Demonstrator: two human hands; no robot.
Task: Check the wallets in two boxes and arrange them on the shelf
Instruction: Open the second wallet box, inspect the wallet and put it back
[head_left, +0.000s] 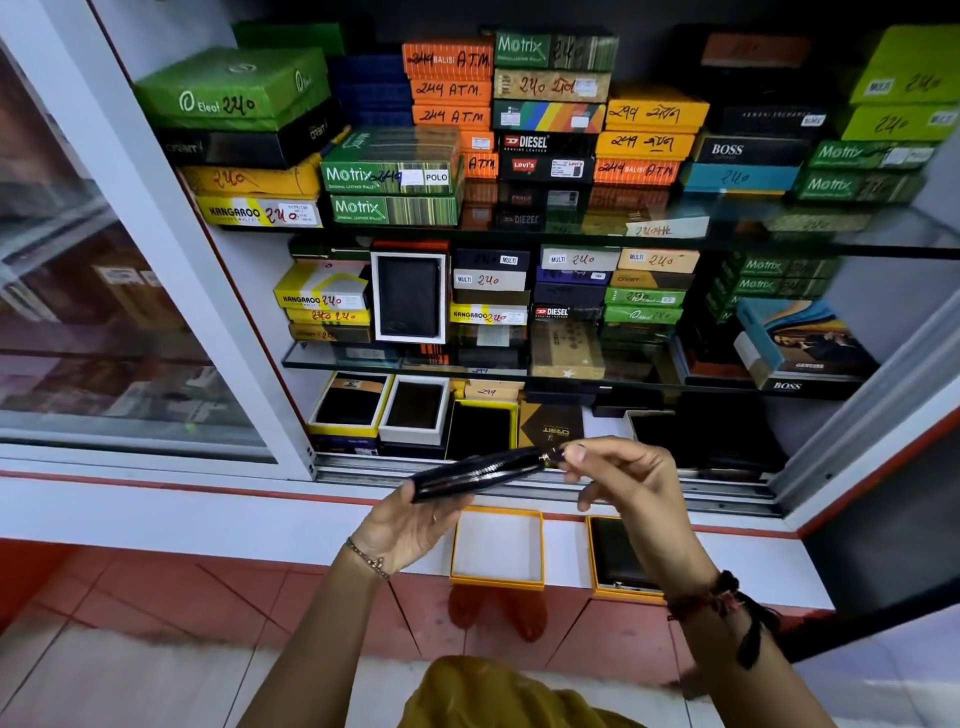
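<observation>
A black zip wallet (480, 475) is held flat in front of the open cabinet. My left hand (410, 525) grips its left end from below. My right hand (628, 478) pinches the zip pull at its right end between thumb and forefinger. On the white ledge below stand two yellow-rimmed boxes. The left box (497, 577) is open with a bare white inside. The right box (597, 558) holds a dark wallet (618, 556), partly hidden by my right forearm.
The cabinet has two glass shelves (727, 234) stacked with many branded wallet boxes. On the bottom level lie several open boxes (415, 410) showing black wallets. A sliding glass door (104, 312) stands at the left, its metal track (519, 486) running along the front.
</observation>
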